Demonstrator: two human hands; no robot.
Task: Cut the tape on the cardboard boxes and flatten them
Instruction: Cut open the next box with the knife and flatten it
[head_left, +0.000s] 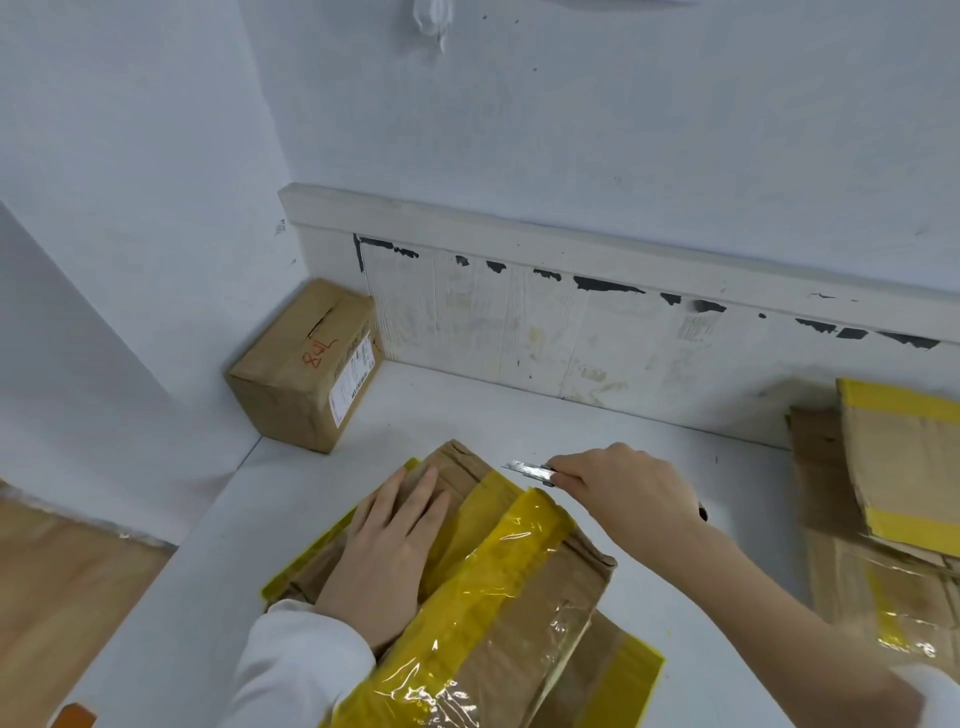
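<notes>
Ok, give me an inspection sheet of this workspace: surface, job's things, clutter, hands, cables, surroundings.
Surface: white table, scuffed, set into a wall corner.
Job's things: box with yellow tape lies in front of the person, partly collapsed; utility knife has its blade out, pointing left just beyond the box; sealed brown box with a label and red writing stands in the corner; flattened cardboard is stacked at the right.
Clutter: orange object at the bottom left edge, unclear what.
Hands: left hand presses flat on the taped box; right hand grips the knife.
Cables: nothing seen.
Surroundings: white wall, worn backboard with black tape remnants, wooden floor at the left.
</notes>
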